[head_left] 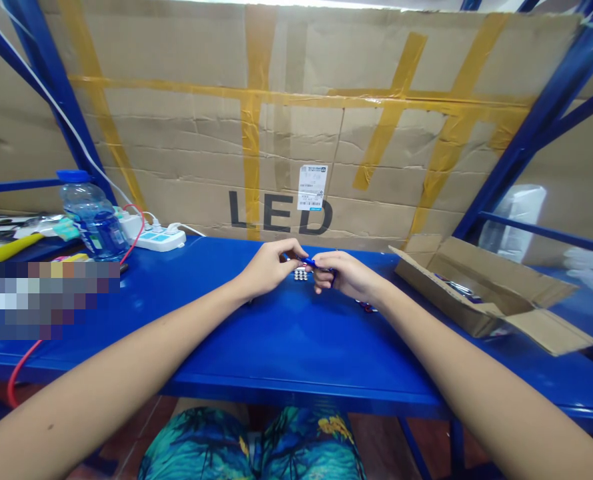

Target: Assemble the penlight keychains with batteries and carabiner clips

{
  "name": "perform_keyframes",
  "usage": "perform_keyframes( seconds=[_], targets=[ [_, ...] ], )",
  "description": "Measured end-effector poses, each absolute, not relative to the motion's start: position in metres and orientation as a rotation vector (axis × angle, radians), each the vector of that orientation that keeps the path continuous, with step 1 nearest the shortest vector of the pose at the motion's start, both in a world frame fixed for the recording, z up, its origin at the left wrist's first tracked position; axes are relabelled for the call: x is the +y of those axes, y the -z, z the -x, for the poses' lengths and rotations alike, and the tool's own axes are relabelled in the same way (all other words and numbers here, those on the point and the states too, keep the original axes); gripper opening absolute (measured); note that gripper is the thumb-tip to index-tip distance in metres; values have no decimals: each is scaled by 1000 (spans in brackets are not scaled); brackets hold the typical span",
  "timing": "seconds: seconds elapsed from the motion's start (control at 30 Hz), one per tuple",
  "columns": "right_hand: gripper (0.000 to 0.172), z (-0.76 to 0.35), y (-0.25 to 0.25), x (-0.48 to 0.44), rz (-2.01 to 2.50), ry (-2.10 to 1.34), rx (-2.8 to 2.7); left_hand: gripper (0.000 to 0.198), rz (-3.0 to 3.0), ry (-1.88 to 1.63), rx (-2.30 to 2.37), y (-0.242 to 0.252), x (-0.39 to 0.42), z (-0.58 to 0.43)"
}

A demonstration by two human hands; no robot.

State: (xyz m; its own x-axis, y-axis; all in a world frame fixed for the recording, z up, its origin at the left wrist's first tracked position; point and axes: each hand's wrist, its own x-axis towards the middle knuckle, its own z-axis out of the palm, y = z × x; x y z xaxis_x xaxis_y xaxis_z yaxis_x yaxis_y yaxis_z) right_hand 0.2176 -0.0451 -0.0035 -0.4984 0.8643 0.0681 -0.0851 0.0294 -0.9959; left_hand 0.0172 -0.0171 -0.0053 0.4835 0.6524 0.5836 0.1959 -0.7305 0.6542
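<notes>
Above the blue table, my left hand [275,267] and my right hand [343,272] meet fingertip to fingertip. Both are closed in a pinch on a small, thin blue piece [310,262], whose kind I cannot make out. My fingers cover much of it, and more blue shows under the right fingers. Just below and behind the fingertips is a small cluster of shiny, silvery round pieces [301,274]. Beside my right forearm lie some small red and white bits [366,306], partly hidden by the arm.
An open cardboard box [469,317] with metal items inside stands right on the blue table [296,353]. At left are a blue-capped bottle [93,217], a white power strip [159,238] and a red cable [19,373]. A large taped carton [201,153] closes off the back.
</notes>
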Motion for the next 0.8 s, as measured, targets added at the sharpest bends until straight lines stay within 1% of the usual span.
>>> perform_keyframes(
  seconds=[0.17,0.23,0.33,0.43,0.57,0.67,0.8],
  targets=[
    [27,-215,-1,-47,911,-1458,-1523,13,-2153,-1130,664,0,-19,-19],
    [27,-215,-1,-46,942,-1411,-1525,18,-1988,-1142,620,0,-17,-20],
    [30,-215,-1,-45,977,-1321,-1524,32,-1566,-1182,535,1,-11,-19],
    [26,-215,0,-43,1029,-1250,-1500,46,-1347,-1156,505,2,-3,-14],
    [15,-215,0,-43,1089,-1235,-1482,54,-1308,-1145,543,0,-1,-9],
    [15,-215,1,-43,1096,-1192,-1531,58,-1331,-1145,588,-1,-3,-9],
    [16,-215,1,-44,1082,-1152,-1574,56,-1344,-1131,588,-1,-2,-10]
  ],
)
